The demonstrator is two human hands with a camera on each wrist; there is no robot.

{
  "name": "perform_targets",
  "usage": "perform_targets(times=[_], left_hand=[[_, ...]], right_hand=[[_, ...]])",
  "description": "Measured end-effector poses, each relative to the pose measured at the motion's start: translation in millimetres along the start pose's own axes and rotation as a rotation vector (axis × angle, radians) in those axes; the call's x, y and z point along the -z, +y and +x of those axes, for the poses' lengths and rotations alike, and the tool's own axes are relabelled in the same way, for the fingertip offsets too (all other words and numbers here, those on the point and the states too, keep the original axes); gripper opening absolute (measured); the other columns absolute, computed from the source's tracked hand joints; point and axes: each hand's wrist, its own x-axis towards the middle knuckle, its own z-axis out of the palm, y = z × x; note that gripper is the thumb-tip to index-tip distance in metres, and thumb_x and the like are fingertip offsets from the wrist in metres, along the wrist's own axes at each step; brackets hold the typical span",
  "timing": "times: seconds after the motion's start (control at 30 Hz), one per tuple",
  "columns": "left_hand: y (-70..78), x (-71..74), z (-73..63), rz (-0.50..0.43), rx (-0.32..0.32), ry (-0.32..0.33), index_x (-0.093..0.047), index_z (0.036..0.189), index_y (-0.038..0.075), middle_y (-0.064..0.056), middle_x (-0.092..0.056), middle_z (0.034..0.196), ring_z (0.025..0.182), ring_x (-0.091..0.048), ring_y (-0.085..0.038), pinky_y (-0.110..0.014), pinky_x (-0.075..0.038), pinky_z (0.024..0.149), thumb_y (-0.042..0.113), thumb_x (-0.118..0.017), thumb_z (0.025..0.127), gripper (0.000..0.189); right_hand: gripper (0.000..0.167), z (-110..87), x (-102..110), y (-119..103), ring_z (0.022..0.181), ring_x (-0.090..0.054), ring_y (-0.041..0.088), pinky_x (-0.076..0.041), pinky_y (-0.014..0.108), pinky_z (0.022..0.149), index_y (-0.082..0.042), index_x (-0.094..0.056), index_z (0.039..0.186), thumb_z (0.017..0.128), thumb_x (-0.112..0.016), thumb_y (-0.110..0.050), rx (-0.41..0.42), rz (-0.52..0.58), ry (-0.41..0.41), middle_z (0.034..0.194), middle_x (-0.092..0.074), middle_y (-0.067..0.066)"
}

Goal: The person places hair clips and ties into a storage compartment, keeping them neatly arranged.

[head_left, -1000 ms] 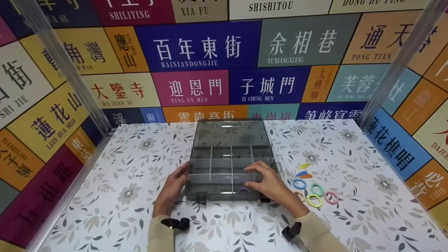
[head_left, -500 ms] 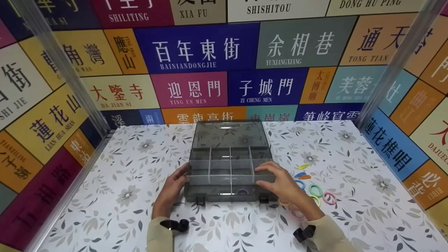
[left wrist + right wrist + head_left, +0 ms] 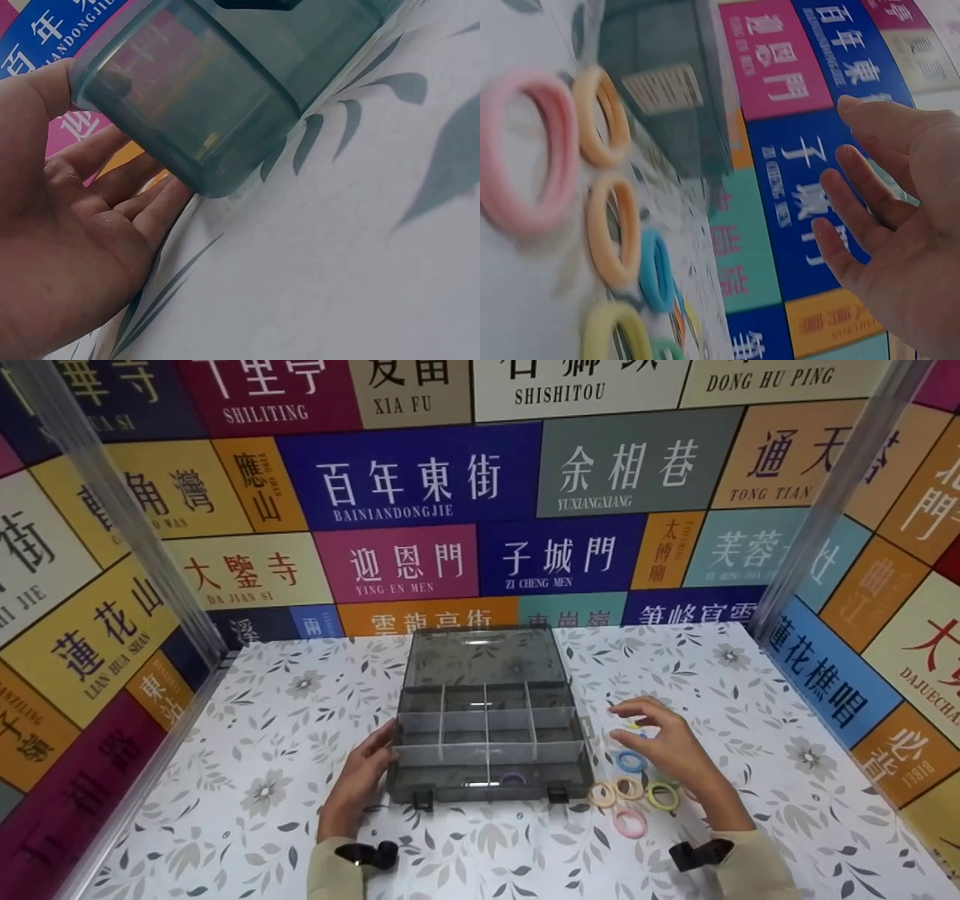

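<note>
A smoky clear plastic organizer box (image 3: pixel 487 795) lies with its lid (image 3: pixel 484 660) swung back, its compartments divided by upright partitions. In the front right compartment lies a purple hair tie (image 3: pixel 513 778). My left hand (image 3: pixel 360 784) grips the box's left side, thumb at the rim, fingers along the outer wall. To the right of the box my right hand (image 3: pixel 675 746) hovers with parted fingers and holds nothing. Below it are a pink hair tie (image 3: pixel 566 150), two peach hair ties (image 3: pixel 592 232), a blue hair tie (image 3: pixel 664 270) and a yellow hair tie (image 3: pixel 596 337).
A green hair tie (image 3: pixel 676 351) shows at the lower edge of the right wrist view. Small hair clips (image 3: pixel 636 725) are partly hidden behind my right hand. The table has a floral cloth (image 3: pixel 262 795). Sign-patterned walls (image 3: pixel 405 472) stand behind and at both sides.
My right hand has moved away from the box's right side to over the hair ties. My left hand stays at the box. The head view has tilted and shifted slightly.
</note>
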Motion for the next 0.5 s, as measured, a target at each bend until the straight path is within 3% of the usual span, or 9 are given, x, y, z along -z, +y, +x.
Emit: perform_targets(times=[0.13,0.27,0.37,0.5], left_hand=[[-0.2,1.6,1.5,-0.007,0.001,0.009,-0.043,0.153,0.019,-0.007,-0.037,0.162,0.153,-0.029,-0.030,-0.048,-0.025,0.126,0.010,-0.054,0.091,0.064],[0.2,0.6,-0.1,-0.010,-0.009,0.006,-0.043,0.153,0.019,-0.008,-0.037,0.162,0.153,-0.029,-0.028,-0.047,-0.026,0.126,0.009,-0.054,0.092,0.063],[-0.1,-0.7,-2.7,-0.010,-0.020,0.000,-0.043,0.153,0.018,-0.009,-0.036,0.162,0.153,-0.027,-0.028,-0.048,-0.026,0.125,0.010,-0.053,0.093,0.062],[-1.5,-0.8,-4.5,-0.008,-0.005,-0.003,-0.043,0.153,0.020,-0.007,-0.036,0.162,0.154,-0.027,-0.027,-0.047,-0.028,0.125,0.011,-0.052,0.094,0.061]], right_hand=[[0.034,-2.8,20,12,0.110,-0.056,-0.008,-0.052,0.020,0.094,-0.017,-0.069,0.123,0.091,-0.073,-0.027,-0.030,0.002,-0.008,0.125,-0.065,0.003],[0.033,-11.4,37,29,0.110,-0.051,-0.016,-0.051,0.016,0.091,-0.017,-0.069,0.123,0.092,-0.072,-0.027,-0.049,-0.030,-0.029,0.128,-0.065,0.006],[0.035,-18.5,45,40,0.111,-0.054,-0.008,-0.052,0.020,0.093,-0.017,-0.069,0.125,0.092,-0.072,-0.030,-0.097,-0.067,-0.067,0.131,-0.064,0.007],[0.045,-24.4,53,50,0.118,-0.059,0.016,-0.052,0.023,0.094,-0.015,-0.065,0.131,0.091,-0.072,-0.035,-0.184,-0.098,-0.151,0.137,-0.060,0.008]])
